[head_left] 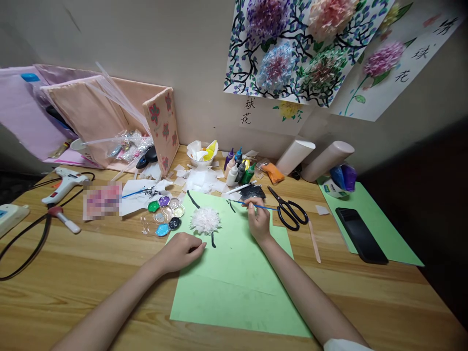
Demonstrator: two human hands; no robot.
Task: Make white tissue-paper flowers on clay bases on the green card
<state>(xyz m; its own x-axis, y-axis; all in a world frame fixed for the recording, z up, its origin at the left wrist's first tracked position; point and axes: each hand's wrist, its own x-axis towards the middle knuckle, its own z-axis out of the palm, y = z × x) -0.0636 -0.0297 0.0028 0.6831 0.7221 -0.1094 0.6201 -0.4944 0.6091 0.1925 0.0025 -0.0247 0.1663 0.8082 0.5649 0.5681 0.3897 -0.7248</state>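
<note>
In the right hand, centre right of the frame, I see thumb and fingers pinched on the brush. Its long axis runs nearly crosswise, tip leftward at a black stroke on the green paper; I can't tell whether they touch. This hand is nearer the stroke. The left hand rests on the paper's left edge, fingers curled under, how tightly I can't tell. Above it sits the white flower; left of that, the palette.
</note>
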